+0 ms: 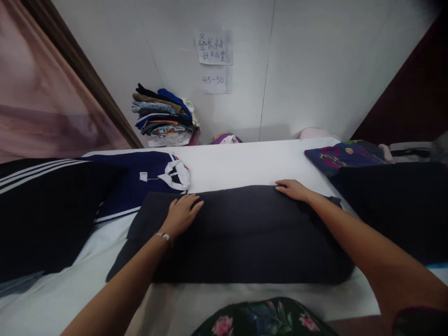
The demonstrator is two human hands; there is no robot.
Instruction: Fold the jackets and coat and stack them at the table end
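A dark grey folded garment point(231, 238) lies flat across the white table in front of me; its exact kind does not show. My left hand point(182, 214) rests on its upper left part, fingers stretched out over the cloth, with a bracelet at the wrist. At its far edge on the right lies my right hand point(293, 189), palm down with the fingers extended. Neither hand grips the cloth. Just beyond my left hand is a navy garment point(140, 177) with a white collar and white stripes.
A black garment with white stripes point(49, 219) lies at left. On the right are a black folded cloth point(395, 205) and a patterned navy garment point(336, 158). Against the wall rises a stack of folded clothes point(166, 114). Handwritten paper signs point(214, 49) hang above the white table point(241, 163).
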